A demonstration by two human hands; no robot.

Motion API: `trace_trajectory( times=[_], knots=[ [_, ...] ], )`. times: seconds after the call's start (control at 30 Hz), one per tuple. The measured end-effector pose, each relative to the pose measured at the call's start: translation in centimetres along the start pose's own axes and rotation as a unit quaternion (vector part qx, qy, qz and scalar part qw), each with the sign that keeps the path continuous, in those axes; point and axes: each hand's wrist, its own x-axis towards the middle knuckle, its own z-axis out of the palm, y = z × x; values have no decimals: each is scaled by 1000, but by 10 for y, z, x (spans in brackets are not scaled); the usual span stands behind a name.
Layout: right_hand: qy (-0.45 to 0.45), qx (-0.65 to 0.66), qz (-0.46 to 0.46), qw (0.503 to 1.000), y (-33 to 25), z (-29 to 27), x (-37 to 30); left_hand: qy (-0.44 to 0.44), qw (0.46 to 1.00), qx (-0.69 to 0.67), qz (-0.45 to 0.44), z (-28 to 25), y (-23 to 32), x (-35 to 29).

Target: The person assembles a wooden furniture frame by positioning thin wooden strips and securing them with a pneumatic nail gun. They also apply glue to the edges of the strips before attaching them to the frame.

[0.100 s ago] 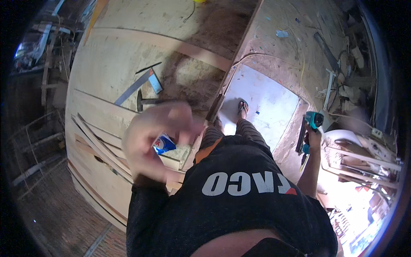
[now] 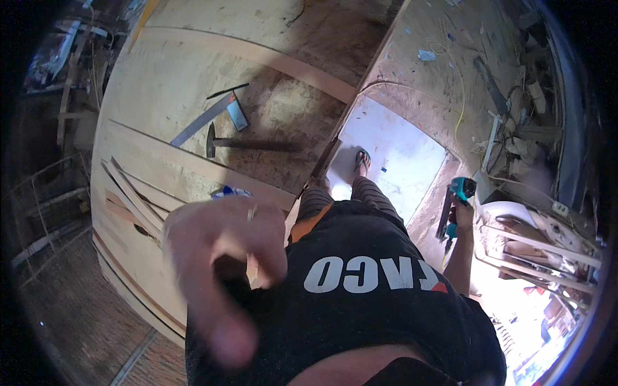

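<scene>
Presently I see hammer (image 2: 248,144), square (image 2: 209,115) upper left | left hand (image 2: 209,225) lower left, fingers apart | right hand (image 2: 461,215) gripping teal tool (image 2: 458,187)

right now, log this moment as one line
left hand: raised, fingers bent; right hand: gripping teal power tool; hammer: lying on wooden surface

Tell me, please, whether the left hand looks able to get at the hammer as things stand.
Probably yes: the left hand appears empty, and nothing visible lies over the hammer.
</scene>
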Motion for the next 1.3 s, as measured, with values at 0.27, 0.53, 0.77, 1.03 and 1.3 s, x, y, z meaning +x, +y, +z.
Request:
trace_trajectory(
  times=[0.27, 0.53, 0.77, 1.03, 1.3],
  knots=[
    [-38, -59, 67, 995, 101, 4, -1, -95, 992, 76, -31, 4, 66, -24],
    [-61, -18, 123, 990, 111, 27, -48, -91, 995, 43, -8, -3, 77, -33],
    [-59, 0, 142, 988, 104, 28, -64, -115, 993, 23, 15, -14, 80, -28],
    [-59, 16, 150, 987, 93, 35, -64, -86, 996, 30, 11, -9, 85, -33],
    [-67, 3, 137, 988, 103, 38, -46, -77, 997, 25, 5, -22, 75, -39]
  ],
)
